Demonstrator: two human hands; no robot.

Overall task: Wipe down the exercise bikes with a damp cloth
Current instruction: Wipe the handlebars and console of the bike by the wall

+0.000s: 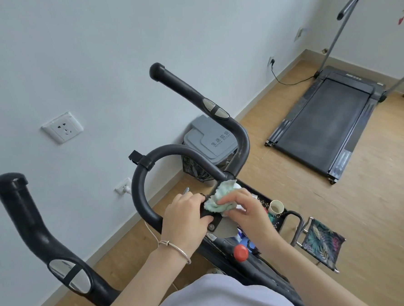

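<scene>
1. Cloth (219, 198): pale green, bunched, lower centre of frame. It is pressed onto the centre bracket (212, 224) of the exercise bike, where the handlebar loop (141, 187) joins the stem.
2. Right hand (244, 211): fingers curled over the bunched cloth, holding it against the bracket.
3. Left hand (186, 221): wrapped round the bracket just left of the cloth and touching it. Looks like it's steadying the bars.
4. Step, my read: wiping the handlebar junction. I can't tell from here which other parts are already clean.
5. Next likely calls for sliding the cloth out along the loop, then up the right grip (192, 89) at upper centre and the left grip (69, 274) at lower left. The left hand has to shift off the bracket so that patch gets wiped too. Go light over the shiny sensor pads.
6. Red knob (240, 253) sits below the hands on the frame.
7. Around: paper cup (277, 207) just right of the right hand, grey bin (209, 140) behind the bars, treadmill (322, 126) at upper right, folding stool (322, 244) at lower right.
</scene>
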